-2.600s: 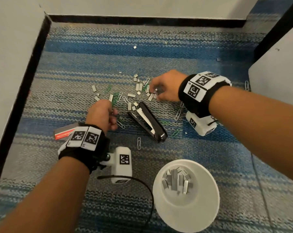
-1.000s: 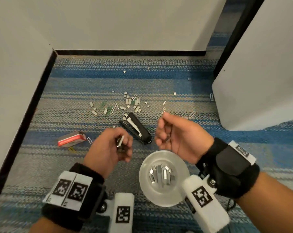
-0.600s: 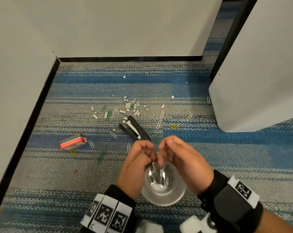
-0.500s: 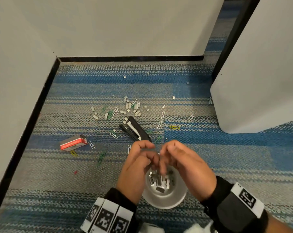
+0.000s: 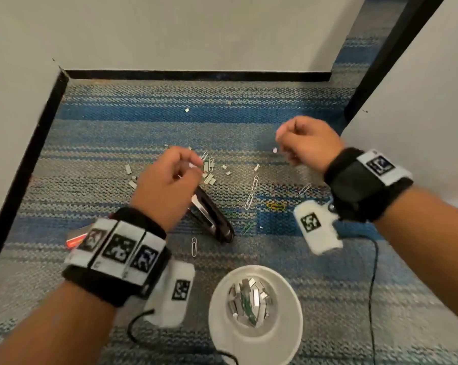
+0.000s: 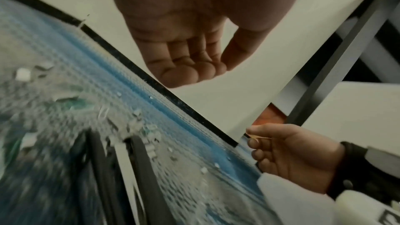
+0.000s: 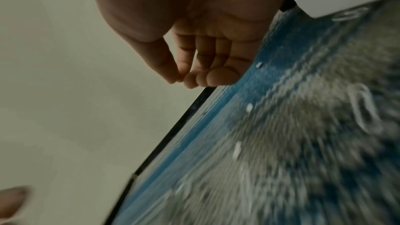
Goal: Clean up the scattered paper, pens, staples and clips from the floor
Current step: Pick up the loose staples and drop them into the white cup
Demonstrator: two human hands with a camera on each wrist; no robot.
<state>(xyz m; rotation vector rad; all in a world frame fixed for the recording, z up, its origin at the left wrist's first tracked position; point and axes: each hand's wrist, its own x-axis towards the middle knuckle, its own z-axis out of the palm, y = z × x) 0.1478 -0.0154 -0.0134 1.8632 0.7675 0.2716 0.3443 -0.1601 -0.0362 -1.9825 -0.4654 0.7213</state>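
Observation:
Loose staple strips and paper clips lie scattered on the striped carpet around a black stapler. My left hand hovers over the staple pile with fingers loosely curled; in the left wrist view its palm holds nothing. My right hand is raised further right over the blue stripe, fingers curled. Its thumb tip meets the forefinger with nothing visible between them. A white cup near me holds several staple strips.
A red staple box lies behind my left wrist. Yellow and green clips lie right of the stapler. White walls with black skirting close the left and back; a white panel stands at right. A black cable runs along the floor.
Both hands were together over the cup dropping staples. They have since moved apart and forward, the left over the staple pile, the right out to the right.

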